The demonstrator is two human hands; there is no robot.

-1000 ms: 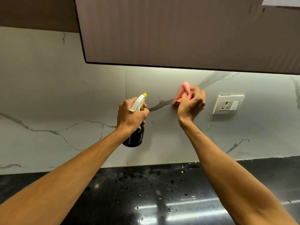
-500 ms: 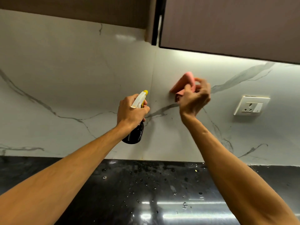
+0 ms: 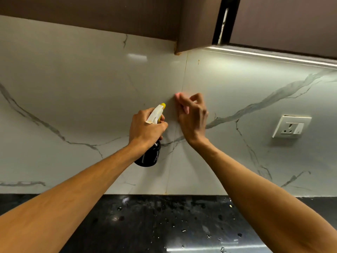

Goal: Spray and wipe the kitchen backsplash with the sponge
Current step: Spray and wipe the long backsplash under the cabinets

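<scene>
The backsplash (image 3: 91,92) is pale marble with grey veins and a vertical seam near the middle. My right hand (image 3: 193,117) grips a pink sponge (image 3: 178,96) and presses it against the wall beside that seam; only the sponge's top edge and a sliver between my fingers show. My left hand (image 3: 146,128) grips a spray bottle (image 3: 151,156) just left of the right hand. The bottle has a black body, a white trigger head and a yellow nozzle tip pointing up toward the wall.
Brown upper cabinets (image 3: 273,21) hang over the wall, with a lit strip under the right one. A white socket plate (image 3: 290,126) sits on the wall at the right. The black countertop (image 3: 164,225) below is speckled with water drops.
My right hand has carried the sponge leftward along the wall to the seam, and the hand now covers most of it. The view has swung left. The left hand keeps its hold on the bottle.
</scene>
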